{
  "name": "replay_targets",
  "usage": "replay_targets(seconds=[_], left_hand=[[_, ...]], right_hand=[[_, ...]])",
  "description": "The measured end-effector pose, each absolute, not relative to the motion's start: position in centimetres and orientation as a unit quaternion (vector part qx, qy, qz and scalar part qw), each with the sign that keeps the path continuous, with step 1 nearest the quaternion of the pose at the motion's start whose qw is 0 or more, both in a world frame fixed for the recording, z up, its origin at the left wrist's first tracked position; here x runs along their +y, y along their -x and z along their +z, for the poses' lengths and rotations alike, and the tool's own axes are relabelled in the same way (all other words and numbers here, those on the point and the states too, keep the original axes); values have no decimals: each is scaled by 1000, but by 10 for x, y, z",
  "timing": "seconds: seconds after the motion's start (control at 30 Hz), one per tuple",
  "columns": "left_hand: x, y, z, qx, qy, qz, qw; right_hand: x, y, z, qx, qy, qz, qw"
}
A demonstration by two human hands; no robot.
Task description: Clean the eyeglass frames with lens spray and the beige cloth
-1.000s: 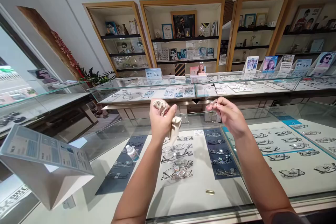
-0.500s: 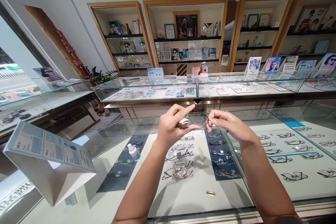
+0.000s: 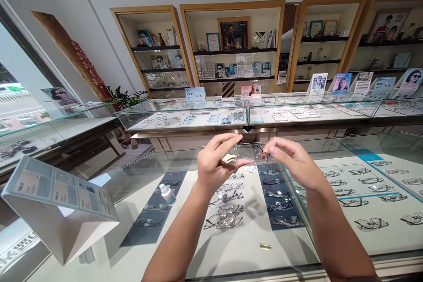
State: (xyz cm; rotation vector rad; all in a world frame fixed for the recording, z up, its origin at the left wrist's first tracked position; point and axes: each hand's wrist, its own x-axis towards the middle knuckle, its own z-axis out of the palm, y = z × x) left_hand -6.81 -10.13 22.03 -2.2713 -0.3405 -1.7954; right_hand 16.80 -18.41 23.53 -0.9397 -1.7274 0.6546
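**Cloth on the lens, glasses held up between both hands**

At the far left a folded white card stand (image 3: pixel 59 205) sat on the glass worktop (image 3: pixel 109 255). Just right of it, a small white dropper bottle (image 3: pixel 168 194) lay tilted on the glass, cap on, contents impossible to tell. The left hand (image 3: pixel 213 165) held a beige cloth (image 3: pixel 229 158) pinched between thumb and fingers (image 3: pixel 228 140), pressed to one lens of a thin dark-framed pair of glasses (image 3: pixel 251 152). The right hand (image 3: pixel 292 161) closed its fingertips on the frame's other end, so the glasses hung in the air above the worktop, between the two hands. Judging by that, wiping looked to be under way, with the glasses not yet set down; how much of the lenses was clean could not be seen.

Under the glass, the display case (image 3: pixel 297 246) held rows of spectacle frames (image 3: pixel 224 220) on white and dark blue mats, and further rows (image 3: pixel 360 194) to the right, well apart from the hands
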Motion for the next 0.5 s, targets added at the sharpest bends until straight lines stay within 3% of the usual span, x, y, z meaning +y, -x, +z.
replay_targets(seconds=[0.13, 0.23, 0.5], left_hand=[[-107, 73, 221, -172, 732, -652, 96], [-113, 76, 223, -233, 688, -684, 59], [-125, 72, 227, -301, 650, -698, -6]], right_hand=[[-188, -164, 232, -684, 391, 100, 607], [-189, -158, 230, -670, 388, 5, 633], [-188, -139, 226, -646, 433, -47, 627]])
